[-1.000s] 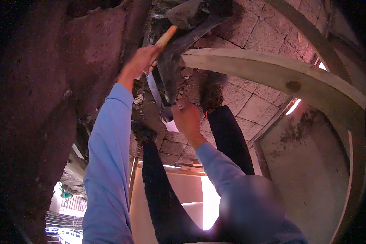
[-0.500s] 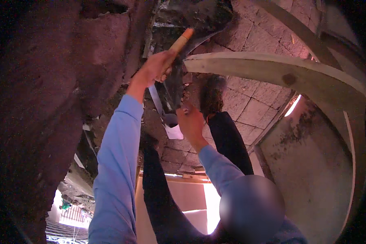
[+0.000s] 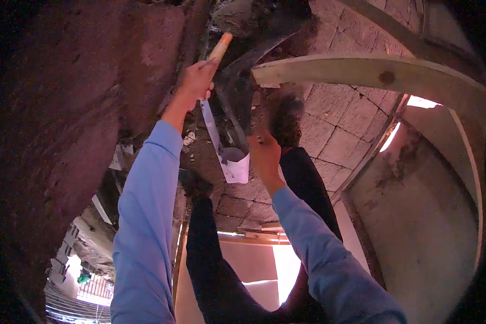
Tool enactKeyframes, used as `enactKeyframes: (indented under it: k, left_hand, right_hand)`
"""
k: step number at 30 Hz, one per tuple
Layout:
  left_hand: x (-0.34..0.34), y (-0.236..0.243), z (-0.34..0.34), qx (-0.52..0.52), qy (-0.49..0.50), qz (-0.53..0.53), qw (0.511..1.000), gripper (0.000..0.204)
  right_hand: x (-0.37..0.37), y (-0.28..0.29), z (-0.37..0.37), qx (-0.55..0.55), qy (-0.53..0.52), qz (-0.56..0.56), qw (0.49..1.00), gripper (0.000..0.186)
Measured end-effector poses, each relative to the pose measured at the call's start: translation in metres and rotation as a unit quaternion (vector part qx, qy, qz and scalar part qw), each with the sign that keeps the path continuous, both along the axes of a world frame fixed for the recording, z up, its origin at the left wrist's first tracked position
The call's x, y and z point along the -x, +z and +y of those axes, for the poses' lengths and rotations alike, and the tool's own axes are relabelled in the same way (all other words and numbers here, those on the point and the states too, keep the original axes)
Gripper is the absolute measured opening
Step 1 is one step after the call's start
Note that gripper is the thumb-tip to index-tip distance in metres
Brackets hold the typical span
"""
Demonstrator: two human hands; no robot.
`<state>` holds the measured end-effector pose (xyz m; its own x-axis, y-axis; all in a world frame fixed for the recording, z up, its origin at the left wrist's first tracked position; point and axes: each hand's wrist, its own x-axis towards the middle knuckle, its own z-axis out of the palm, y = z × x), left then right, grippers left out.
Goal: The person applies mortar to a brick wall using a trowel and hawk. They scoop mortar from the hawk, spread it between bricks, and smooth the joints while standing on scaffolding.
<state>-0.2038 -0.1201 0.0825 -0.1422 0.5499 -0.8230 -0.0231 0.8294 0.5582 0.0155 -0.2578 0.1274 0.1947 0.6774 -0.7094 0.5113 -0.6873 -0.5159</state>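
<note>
My left hand point(image 3: 195, 85) is closed round a wooden handle point(image 3: 219, 49) with an orange end pointing up and away. A long white strip point(image 3: 209, 123) runs down from below that hand to a white cup-like piece point(image 3: 237, 168) with dark smears; whether it joins the handle is hidden by my fingers. My right hand point(image 3: 265, 154) is closed at the lower tip of a black sheet-like thing point(image 3: 240, 89), right of the white cup. What exactly its fingers pinch is hard to make out. Grey, lumpy material point(image 3: 235, 17) lies at the far end of the black thing.
A rough earthen wall point(image 3: 54, 108) fills the left side. On the right a curved-looking wooden beam point(image 3: 362, 70) crosses above block paving point(image 3: 329, 116). A stained board point(image 3: 416, 205) stands lower right. My legs point(image 3: 205, 243) are spread below the hands; wire mesh point(image 3: 78, 305) shows lower left.
My left hand and the handle have shifted slightly left and up. The white cup-like piece and my right hand have moved a little right in the picture. The whole view has shifted somewhat.
</note>
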Motion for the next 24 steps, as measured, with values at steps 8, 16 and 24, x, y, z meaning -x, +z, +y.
enactKeyframes:
  k: [8, 16, 24]
  left_hand:
    - [-0.005, -0.037, 0.004, 0.020, 0.038, 0.026, 0.999, 0.045]
    - [-0.028, -0.040, 0.023, 0.030, -0.067, 0.127, 0.989, 0.043]
    - [0.000, -0.037, 0.010, 0.124, -0.043, 0.012, 0.991, 0.041]
  right_hand:
    - [-0.069, -0.076, 0.130, -0.062, -0.264, 0.213, 0.939, 0.048]
    - [-0.059, -0.166, 0.331, -0.107, -0.038, 0.217, 0.970, 0.042]
    - [0.003, -0.159, 0.326, -0.029, 0.158, 0.214, 0.963, 0.041]
